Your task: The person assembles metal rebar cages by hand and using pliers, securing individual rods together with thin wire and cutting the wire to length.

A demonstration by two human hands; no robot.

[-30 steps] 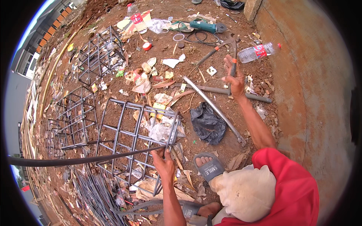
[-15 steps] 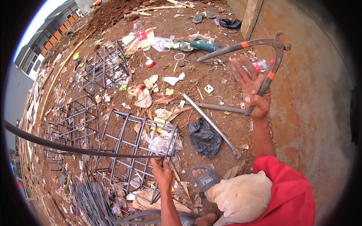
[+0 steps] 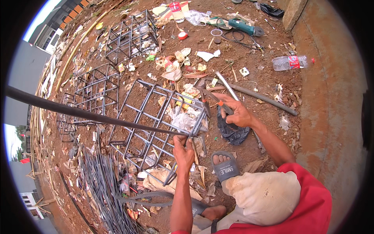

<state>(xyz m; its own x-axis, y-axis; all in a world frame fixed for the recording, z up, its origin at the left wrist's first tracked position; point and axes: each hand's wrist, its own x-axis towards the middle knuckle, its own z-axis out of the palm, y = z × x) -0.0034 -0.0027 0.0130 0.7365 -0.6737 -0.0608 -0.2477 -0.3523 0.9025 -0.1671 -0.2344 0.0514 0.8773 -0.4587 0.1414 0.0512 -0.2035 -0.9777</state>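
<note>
My right hand (image 3: pixel 237 112) grips one handle of long-handled pincers (image 3: pixel 203 93) with dark grips and orange bands. Their other handle hangs apart from it, and the jaws are over the near right end of a steel rebar cage (image 3: pixel 199 121). My left hand (image 3: pixel 184 152) is closed at that cage's corner, fingers pinched around the end of a long dark rod (image 3: pixel 78 112). The rod slants across the cage toward the left rim. My fingers partly hide where rod and cage meet. Below the right hand lies a crumpled black plastic bag (image 3: pixel 233 130).
More rebar cages (image 3: pixel 97 87) stand at the left, with a bundle of thin steel rods (image 3: pixel 103 187) nearer me. A silver pipe (image 3: pixel 226 84) and a grey bar (image 3: pixel 265 97) lie ahead. Farther off are a green angle grinder (image 3: pixel 243 27) and a bottle (image 3: pixel 288 63). A wall (image 3: pixel 331 128) borders the right.
My right hand has swung down and left with the pincers, from high at the right to beside the cage corner. The left hand keeps its hold; the view has shifted.
</note>
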